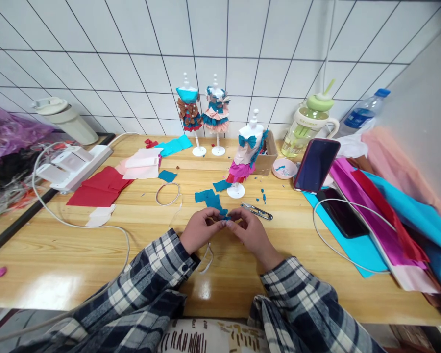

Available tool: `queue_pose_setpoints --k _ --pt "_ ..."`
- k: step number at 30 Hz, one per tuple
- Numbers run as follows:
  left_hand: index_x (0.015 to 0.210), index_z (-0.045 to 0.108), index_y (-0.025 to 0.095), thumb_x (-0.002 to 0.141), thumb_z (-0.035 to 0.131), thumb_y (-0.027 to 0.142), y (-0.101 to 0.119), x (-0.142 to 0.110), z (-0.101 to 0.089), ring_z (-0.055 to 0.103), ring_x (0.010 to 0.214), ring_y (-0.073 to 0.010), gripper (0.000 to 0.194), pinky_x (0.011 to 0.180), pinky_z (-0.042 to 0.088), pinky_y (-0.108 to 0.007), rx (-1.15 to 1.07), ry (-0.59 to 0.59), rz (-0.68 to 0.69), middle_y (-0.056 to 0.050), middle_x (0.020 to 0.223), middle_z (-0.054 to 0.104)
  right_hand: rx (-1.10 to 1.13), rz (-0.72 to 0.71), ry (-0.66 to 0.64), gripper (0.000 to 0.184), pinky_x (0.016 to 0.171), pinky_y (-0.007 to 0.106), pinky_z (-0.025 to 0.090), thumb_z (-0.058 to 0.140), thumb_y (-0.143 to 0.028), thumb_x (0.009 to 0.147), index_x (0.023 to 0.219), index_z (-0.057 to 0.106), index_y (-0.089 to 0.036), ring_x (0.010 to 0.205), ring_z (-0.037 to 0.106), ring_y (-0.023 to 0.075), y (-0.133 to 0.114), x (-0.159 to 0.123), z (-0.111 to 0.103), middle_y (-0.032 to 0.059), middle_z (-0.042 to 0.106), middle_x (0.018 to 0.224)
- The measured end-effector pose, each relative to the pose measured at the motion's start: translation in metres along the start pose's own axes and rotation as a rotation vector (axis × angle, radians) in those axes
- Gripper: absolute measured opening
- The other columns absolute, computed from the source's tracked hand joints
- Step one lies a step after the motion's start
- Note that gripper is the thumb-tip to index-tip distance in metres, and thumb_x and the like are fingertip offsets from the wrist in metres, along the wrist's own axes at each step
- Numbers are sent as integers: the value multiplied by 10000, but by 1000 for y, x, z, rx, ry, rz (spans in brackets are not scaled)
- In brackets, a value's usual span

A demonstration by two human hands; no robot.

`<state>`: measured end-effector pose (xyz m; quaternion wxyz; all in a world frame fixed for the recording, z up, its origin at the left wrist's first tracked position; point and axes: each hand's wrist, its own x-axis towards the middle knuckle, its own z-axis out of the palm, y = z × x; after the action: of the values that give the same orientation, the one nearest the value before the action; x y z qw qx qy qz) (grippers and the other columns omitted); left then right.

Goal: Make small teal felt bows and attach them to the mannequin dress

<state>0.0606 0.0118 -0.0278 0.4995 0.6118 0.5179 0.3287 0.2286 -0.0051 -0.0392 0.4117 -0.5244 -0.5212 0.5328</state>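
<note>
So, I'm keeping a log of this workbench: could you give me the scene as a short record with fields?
Left hand: left hand, pinching a small teal cloth
Right hand: right hand, fingertips on the same cloth
Nearest tool: small scissors, on the table just beyond the right hand
Front mannequin: front mannequin, upright, teal bow on its chest, pink skirt
Back mannequins: two, dressed, near the tiled wall
Left side: red cloth, power strip
Right side: one phone propped up, another lying flat
</note>
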Motion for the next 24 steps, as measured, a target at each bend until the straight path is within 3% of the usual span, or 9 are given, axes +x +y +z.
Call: queue_pose_setpoints --k 5,14,20,24 --pt "760 603 158 694 714 409 0 0 0 499 610 -119 282 590 402 -236 -15 9 -4 22 652 560 39 0 14 196 592 254 416 684 -369 712 804 652 -198 621 511 117 5 5 1 2 643 775" --pt "783 610 153 689 711 399 0 0 3 478 585 -112 282 564 380 -232 20 26 7 19 661 559 119 24 44 232 475 229 345 640 -432 737 767 603 -206 515 431 104 9 7 -1 -42 515 581" --pt "739 642 160 775 622 440 5 1 -5 523 707 -152 283 665 419 -264 102 22 78 -28 748 590 69 -11 42 196 499 236 355 621 -399 746 735 589 -206 522 433 104 10 9 -4 -44 520 597" --pt "692 619 157 747 656 395 4 1 -4 522 731 -151 248 700 426 -270 69 -30 117 -23 756 565 11 -37 14 145 549 241 372 626 -337 734 727 591 -197 573 454 107 8 8 -4 -33 555 654"
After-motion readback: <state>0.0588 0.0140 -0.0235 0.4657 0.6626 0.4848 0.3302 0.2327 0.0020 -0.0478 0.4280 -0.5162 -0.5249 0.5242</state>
